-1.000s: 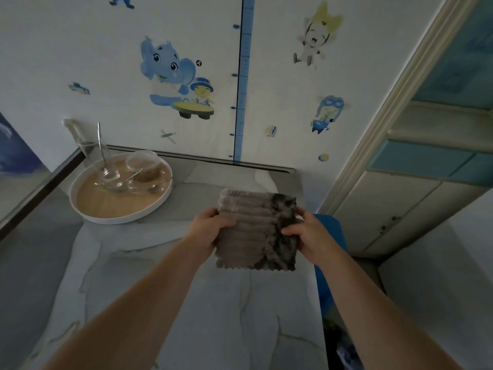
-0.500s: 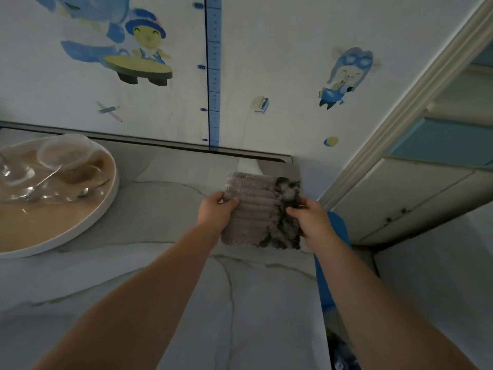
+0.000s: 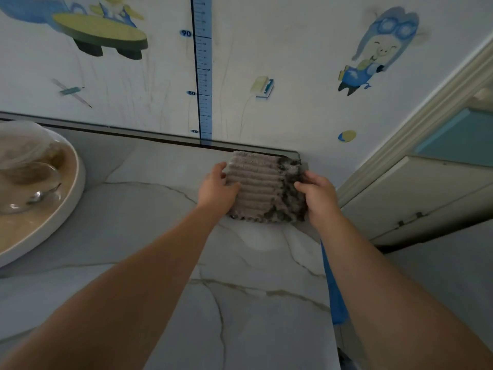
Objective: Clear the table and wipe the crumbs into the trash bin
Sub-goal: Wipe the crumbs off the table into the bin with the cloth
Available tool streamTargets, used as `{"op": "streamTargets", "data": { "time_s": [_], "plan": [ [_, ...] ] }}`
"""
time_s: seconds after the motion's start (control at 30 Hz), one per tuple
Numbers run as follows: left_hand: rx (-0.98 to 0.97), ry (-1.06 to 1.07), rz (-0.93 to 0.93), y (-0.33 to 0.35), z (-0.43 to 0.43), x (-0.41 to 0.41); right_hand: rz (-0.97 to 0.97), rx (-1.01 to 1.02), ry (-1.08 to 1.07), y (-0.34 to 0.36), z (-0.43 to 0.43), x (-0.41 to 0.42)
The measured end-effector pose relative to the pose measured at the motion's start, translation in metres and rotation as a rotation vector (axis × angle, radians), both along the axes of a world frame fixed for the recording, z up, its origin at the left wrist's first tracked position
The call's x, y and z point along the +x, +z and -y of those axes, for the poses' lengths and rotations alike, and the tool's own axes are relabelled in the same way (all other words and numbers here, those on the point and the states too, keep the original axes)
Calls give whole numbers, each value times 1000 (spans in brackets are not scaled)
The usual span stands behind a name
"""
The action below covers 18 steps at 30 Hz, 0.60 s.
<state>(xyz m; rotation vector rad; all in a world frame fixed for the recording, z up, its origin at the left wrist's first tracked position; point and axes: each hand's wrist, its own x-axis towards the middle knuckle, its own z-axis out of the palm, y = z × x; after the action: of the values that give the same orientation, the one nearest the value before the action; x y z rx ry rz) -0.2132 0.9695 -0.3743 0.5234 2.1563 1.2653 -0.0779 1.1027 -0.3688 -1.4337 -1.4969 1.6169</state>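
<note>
Marbled desk (image 3: pixel 149 236) against stickered wall. Left hand (image 3: pixel 217 189) and right hand (image 3: pixel 316 196) each pinch a side of the ribbed cloth (image 3: pixel 262 188) at the far right corner. Tray of glassware (image 3: pixel 37 193) uncleared; wiping barely begun, bin unseen.

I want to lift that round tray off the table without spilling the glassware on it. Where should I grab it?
Grip the tray by its raised white rim, one hand on each opposite side, coming in level from the sides. The rim is the only bare part, and the glass bowls and spoon sit loose inside, so probably keep it flat.
</note>
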Motion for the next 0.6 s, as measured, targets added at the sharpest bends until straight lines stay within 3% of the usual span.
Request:
{"op": "streamTargets", "data": {
  "time_s": [0.1, 0.17, 0.43, 0.6],
  "plan": [
    [-124, -175, -304, -9, 3, 8, 124, 86, 87, -1, -3, 1],
    [-187, -248, -370, -13, 6, 14, 235, 164, 148, -5, 1, 2],
    [-268, -263, -309, 6, 15, 25, 336, 220, 194, 8, 22, 15],
    [-205, -193, -256, 37, 36, 34, 262, 201, 125, 36, 42, 31]
  ]
}}
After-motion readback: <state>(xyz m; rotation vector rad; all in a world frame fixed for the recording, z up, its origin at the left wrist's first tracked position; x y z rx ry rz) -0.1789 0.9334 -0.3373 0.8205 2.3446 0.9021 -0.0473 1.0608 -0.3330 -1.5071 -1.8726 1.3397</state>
